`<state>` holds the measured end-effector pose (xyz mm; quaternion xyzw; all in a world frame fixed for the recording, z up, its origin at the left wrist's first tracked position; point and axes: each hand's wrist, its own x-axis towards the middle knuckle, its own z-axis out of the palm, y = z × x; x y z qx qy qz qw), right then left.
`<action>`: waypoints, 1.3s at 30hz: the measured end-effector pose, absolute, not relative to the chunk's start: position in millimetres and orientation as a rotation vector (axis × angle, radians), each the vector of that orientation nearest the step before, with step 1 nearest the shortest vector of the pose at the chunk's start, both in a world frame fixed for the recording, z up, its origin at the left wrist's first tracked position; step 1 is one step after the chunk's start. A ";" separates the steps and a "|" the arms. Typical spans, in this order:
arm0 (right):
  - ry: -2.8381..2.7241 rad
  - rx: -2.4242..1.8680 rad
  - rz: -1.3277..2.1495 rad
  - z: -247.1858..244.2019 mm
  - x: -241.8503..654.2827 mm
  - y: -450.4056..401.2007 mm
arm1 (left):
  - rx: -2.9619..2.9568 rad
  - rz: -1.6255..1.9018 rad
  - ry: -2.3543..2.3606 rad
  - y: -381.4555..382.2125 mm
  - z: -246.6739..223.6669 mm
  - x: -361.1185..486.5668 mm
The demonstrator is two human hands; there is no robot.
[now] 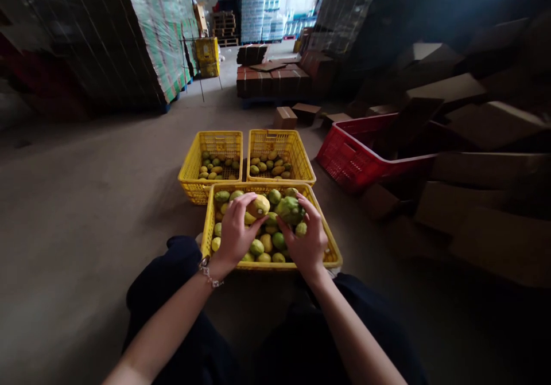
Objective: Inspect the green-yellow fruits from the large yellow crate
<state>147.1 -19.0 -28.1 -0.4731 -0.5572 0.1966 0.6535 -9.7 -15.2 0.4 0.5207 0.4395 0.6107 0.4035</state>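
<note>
My left hand is closed around a yellow fruit that looks like a lemon, its pale stem end facing me. In my right hand is a green, bumpy fruit, also lemon-like, gripped between thumb and fingers. Both fruits are held side by side, a little apart, over the near yellow crate. Inside this crate lie many green and yellow fruits of the same kind. My hands and forearms hide part of them.
Two more yellow crates, the left and the right, stand just beyond, each with some fruits at the bottom. A red crate stands to the right, beside piled cardboard. Flat cardboard bundles lie on a pallet ahead.
</note>
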 end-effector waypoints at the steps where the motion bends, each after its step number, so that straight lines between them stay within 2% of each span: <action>1: -1.290 -1.071 0.432 -28.5 146.6 -19.5 | 1.318 1.546 1.102 -15.8 1.3 -9.1; 7: -1.393 -1.075 0.342 -27.7 143.3 -21.3 | 1.085 1.549 1.075 -18.2 8.9 -7.0; 14: -1.418 -1.057 0.253 -27.5 147.1 -19.9 | 1.201 1.550 1.065 -14.2 3.6 -8.7; 16: -1.377 -1.066 0.368 -23.7 150.6 -18.8 | 1.084 1.533 1.043 -10.3 3.6 -9.4; 21: -1.073 -0.975 1.003 -6.3 161.0 -15.9 | 0.794 1.374 0.923 -2.2 8.9 -12.9; 24: -0.841 -0.911 1.236 0.5 165.1 -15.7 | 0.666 1.311 0.859 -1.7 11.9 -16.5; 30: -0.676 -0.827 1.461 2.0 167.8 -15.8 | 0.443 1.212 0.819 0.1 9.4 -21.1; 39: -0.681 -0.872 1.530 -2.5 162.0 -13.2 | 0.406 1.175 0.769 5.0 -2.0 -15.3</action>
